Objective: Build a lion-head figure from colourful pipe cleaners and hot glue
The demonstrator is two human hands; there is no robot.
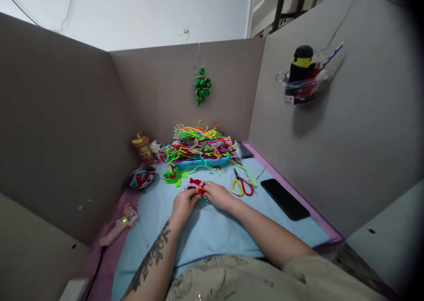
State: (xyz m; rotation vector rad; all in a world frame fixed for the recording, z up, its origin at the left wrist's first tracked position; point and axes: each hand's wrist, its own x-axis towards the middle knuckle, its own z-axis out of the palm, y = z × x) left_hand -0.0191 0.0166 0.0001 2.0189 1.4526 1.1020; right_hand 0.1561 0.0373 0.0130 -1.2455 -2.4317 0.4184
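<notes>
Both hands meet over the light blue cloth (198, 235) in the middle of the table. My left hand (184, 203) pinches a small fuzzy pipe-cleaner craft (196, 184) in red, pink and orange, with a bit of green below. From the other side, my right hand (218, 196) has its fingers closed on the same piece. My fingers cover much of it. Just beyond, to the left, lies a green pipe-cleaner figure (172, 175) with red details. Scissors (243, 186) with one yellow and one red handle rest to the right of my right hand.
A blue tray (202, 163) heaped with coloured pipe cleaners (198, 146) stands at the back. On the right lies a black phone (285, 199). To the left are a dark bowl (141, 178) and a pink glue gun (119, 226) with its cord. Grey partitions (159, 89) enclose the table.
</notes>
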